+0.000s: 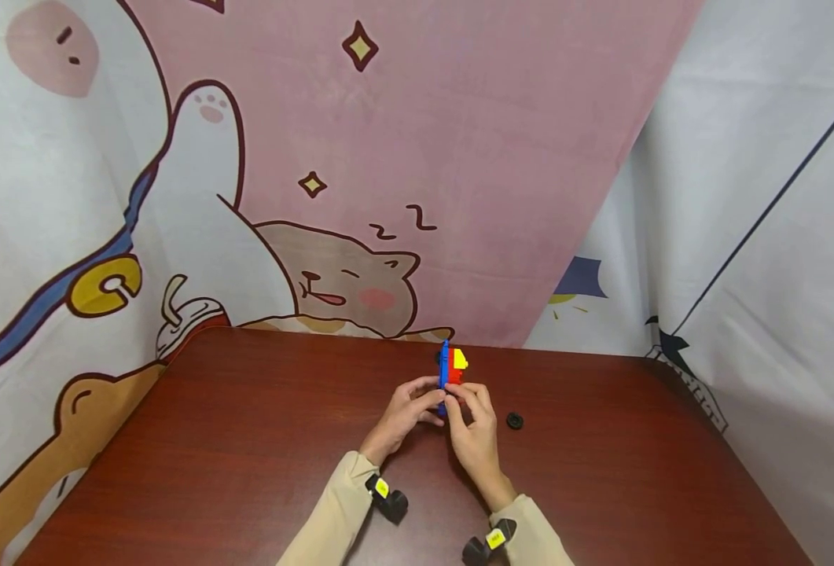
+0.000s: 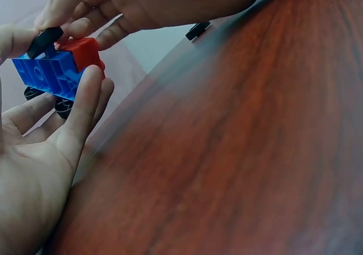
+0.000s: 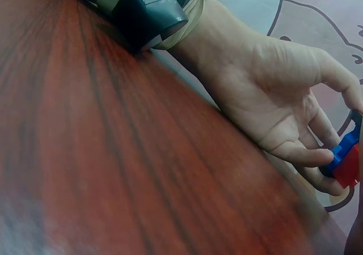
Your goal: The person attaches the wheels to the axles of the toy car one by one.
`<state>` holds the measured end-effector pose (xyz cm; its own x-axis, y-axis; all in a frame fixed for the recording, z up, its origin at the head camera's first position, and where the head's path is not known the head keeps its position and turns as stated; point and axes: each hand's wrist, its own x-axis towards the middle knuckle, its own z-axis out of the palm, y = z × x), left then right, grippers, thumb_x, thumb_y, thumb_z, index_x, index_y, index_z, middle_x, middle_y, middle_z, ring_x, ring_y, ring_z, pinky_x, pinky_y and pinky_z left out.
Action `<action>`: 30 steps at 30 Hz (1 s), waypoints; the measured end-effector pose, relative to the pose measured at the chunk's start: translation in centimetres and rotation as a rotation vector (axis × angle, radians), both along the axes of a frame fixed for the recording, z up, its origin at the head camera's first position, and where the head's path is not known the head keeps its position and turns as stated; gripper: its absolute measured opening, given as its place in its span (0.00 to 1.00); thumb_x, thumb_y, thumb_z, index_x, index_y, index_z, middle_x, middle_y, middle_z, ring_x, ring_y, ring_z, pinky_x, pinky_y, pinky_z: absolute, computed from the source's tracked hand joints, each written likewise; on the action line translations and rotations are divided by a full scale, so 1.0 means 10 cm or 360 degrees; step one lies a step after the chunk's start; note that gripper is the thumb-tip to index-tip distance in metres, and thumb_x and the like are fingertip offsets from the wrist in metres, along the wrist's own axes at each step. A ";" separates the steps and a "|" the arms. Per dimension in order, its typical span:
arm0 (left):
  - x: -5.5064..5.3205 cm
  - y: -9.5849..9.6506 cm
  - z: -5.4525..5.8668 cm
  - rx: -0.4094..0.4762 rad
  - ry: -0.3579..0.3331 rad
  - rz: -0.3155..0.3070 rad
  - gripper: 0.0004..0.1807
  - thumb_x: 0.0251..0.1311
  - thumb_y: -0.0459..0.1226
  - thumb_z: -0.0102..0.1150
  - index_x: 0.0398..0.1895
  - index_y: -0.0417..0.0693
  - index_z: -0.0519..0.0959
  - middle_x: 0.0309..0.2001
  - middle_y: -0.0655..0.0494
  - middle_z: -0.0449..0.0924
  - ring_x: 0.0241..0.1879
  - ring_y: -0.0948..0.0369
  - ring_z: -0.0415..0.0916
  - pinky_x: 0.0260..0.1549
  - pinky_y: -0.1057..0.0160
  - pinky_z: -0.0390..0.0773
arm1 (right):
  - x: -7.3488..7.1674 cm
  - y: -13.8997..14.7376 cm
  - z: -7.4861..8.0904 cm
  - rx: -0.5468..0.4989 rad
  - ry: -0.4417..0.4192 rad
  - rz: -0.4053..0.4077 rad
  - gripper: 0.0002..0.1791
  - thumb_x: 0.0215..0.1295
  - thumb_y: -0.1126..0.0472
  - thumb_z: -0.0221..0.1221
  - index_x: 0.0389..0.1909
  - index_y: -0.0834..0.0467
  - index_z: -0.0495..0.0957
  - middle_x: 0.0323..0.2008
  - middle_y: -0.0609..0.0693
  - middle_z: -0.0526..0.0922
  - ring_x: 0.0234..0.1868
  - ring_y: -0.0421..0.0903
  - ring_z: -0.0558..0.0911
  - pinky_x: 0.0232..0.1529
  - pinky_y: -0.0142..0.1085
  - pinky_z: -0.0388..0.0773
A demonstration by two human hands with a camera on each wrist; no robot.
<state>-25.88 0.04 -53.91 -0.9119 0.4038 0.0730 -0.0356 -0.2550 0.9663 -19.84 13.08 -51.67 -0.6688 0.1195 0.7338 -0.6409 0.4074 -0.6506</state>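
A small toy car of building bricks (image 1: 445, 369) is held up on edge between both hands. It has a blue base (image 2: 42, 76), a red brick (image 2: 85, 53) and a yellow brick (image 1: 460, 359). My left hand (image 1: 398, 417) holds the car from the left, its fingers around the blue base. On the underside, a black wheel (image 2: 45, 42) sits at one end of the base, and my right hand (image 1: 476, 436) pinches it there. Two more black wheels (image 2: 63, 107) show along the base's lower side. In the right wrist view the car is partly cut off by the frame edge.
A loose black wheel (image 1: 515, 420) lies on the brown wooden table (image 1: 247, 440), right of the right hand. A printed cloth (image 1: 494, 157) with cartoon animals hangs behind the table. Both wrists wear black camera mounts (image 1: 388, 499) over beige sleeves.
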 end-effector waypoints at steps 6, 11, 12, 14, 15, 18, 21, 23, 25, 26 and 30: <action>-0.01 0.00 0.00 -0.0008 -0.0016 -0.0027 0.25 0.68 0.36 0.58 0.64 0.30 0.70 0.50 0.45 0.82 0.37 0.62 0.82 0.33 0.64 0.86 | 0.02 -0.01 0.04 -0.0115 -0.0120 -0.0026 0.10 0.62 0.76 0.61 0.44 0.74 0.80 0.40 0.70 0.73 0.39 0.60 0.75 0.43 0.34 0.76; -0.01 -0.01 0.01 -0.0008 0.0011 -0.0049 0.27 0.68 0.36 0.58 0.65 0.28 0.68 0.50 0.45 0.81 0.38 0.63 0.81 0.35 0.63 0.86 | 0.01 0.00 0.02 -0.0160 -0.0184 -0.0040 0.10 0.63 0.75 0.61 0.45 0.73 0.79 0.42 0.69 0.72 0.39 0.59 0.74 0.40 0.41 0.75; -0.01 -0.01 0.00 -0.0010 0.0008 -0.0047 0.27 0.68 0.36 0.58 0.65 0.29 0.68 0.49 0.46 0.81 0.38 0.63 0.81 0.34 0.63 0.86 | -0.01 0.00 -0.01 -0.0186 -0.0225 -0.0034 0.11 0.64 0.74 0.61 0.46 0.74 0.77 0.43 0.69 0.72 0.40 0.59 0.74 0.40 0.40 0.75; -0.01 -0.01 0.00 -0.0017 0.0002 -0.0044 0.27 0.68 0.36 0.58 0.65 0.29 0.68 0.48 0.46 0.81 0.39 0.63 0.81 0.34 0.63 0.86 | -0.05 0.02 -0.09 -0.0243 -0.0325 -0.0031 0.16 0.65 0.72 0.61 0.51 0.75 0.72 0.47 0.69 0.71 0.42 0.58 0.73 0.41 0.37 0.74; -0.01 -0.01 0.00 -0.0017 0.0000 -0.0044 0.27 0.68 0.36 0.58 0.65 0.29 0.68 0.48 0.46 0.82 0.39 0.63 0.81 0.35 0.63 0.86 | -0.07 0.03 -0.13 -0.0277 -0.0395 -0.0032 0.19 0.67 0.70 0.61 0.54 0.74 0.69 0.49 0.68 0.71 0.44 0.57 0.73 0.41 0.35 0.74; -0.01 -0.01 0.00 -0.0029 -0.0007 -0.0041 0.27 0.68 0.37 0.57 0.66 0.29 0.68 0.48 0.45 0.82 0.38 0.62 0.81 0.35 0.63 0.86 | -0.13 0.06 -0.23 -0.0348 -0.0647 -0.0032 0.27 0.70 0.63 0.59 0.64 0.68 0.60 0.55 0.64 0.71 0.48 0.52 0.74 0.44 0.29 0.72; -0.01 -0.01 0.00 -0.0023 -0.0020 -0.0038 0.27 0.68 0.37 0.58 0.65 0.29 0.69 0.48 0.46 0.82 0.37 0.62 0.81 0.34 0.63 0.86 | -0.15 0.08 -0.26 -0.0304 -0.0845 -0.0045 0.29 0.73 0.55 0.57 0.67 0.62 0.59 0.56 0.59 0.74 0.46 0.46 0.76 0.43 0.27 0.73; -0.01 -0.01 -0.01 -0.0018 -0.0034 -0.0033 0.26 0.68 0.38 0.58 0.64 0.30 0.70 0.48 0.48 0.83 0.36 0.61 0.82 0.33 0.63 0.85 | -0.16 0.09 -0.26 -0.0232 -0.0910 -0.0060 0.28 0.74 0.51 0.55 0.68 0.61 0.61 0.54 0.58 0.76 0.44 0.44 0.77 0.41 0.28 0.75; -0.02 0.00 -0.01 -0.0011 -0.0036 -0.0035 0.26 0.68 0.38 0.58 0.64 0.31 0.71 0.48 0.49 0.83 0.36 0.61 0.82 0.32 0.64 0.85 | -0.16 0.10 -0.26 -0.0168 -0.0916 -0.0097 0.28 0.74 0.50 0.55 0.66 0.62 0.66 0.50 0.58 0.78 0.41 0.43 0.76 0.39 0.29 0.74; -0.02 0.00 -0.02 -0.0009 -0.0037 -0.0037 0.26 0.67 0.38 0.59 0.64 0.31 0.71 0.48 0.49 0.83 0.36 0.62 0.82 0.32 0.64 0.85 | -0.17 0.10 -0.25 -0.0140 -0.0908 -0.0119 0.27 0.74 0.49 0.55 0.64 0.63 0.69 0.48 0.58 0.78 0.39 0.43 0.75 0.38 0.30 0.74; -0.02 0.00 -0.02 -0.0013 -0.0014 -0.0047 0.28 0.67 0.38 0.59 0.65 0.30 0.70 0.48 0.47 0.83 0.36 0.62 0.82 0.33 0.64 0.85 | -0.17 0.11 -0.26 -0.0133 -0.0888 -0.0134 0.24 0.74 0.51 0.56 0.59 0.66 0.74 0.41 0.56 0.77 0.34 0.40 0.73 0.35 0.28 0.71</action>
<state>-26.12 0.01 -54.08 -0.9002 0.4310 0.0618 -0.0512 -0.2459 0.9679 -21.58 14.19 -54.23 -0.9380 0.2316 0.2579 -0.1586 0.3750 -0.9134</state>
